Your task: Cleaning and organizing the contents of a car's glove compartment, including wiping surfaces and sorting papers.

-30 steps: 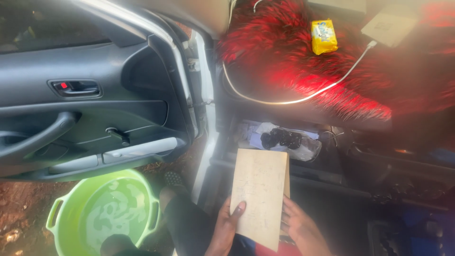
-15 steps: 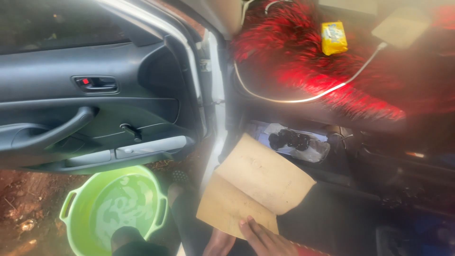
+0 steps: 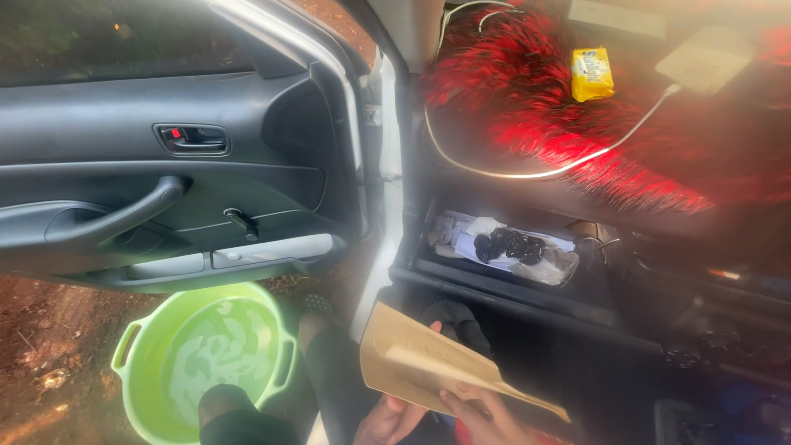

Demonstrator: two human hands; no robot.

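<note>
Both hands, left (image 3: pixel 387 419) and right (image 3: pixel 486 416), grip the brown envelope (image 3: pixel 428 367) from beneath, fingers closed on its lower edge.

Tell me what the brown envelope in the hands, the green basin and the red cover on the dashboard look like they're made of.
The brown envelope looks like matte kraft paper: it creases and flexes in the grip of both hands. The green basin looks like moulded plastic, smooth and slightly glossy, with handles formed into the rim. The red cover appears to be long-pile faux fur, shaggy with dark tips; the actual fibre cannot be told.
</note>
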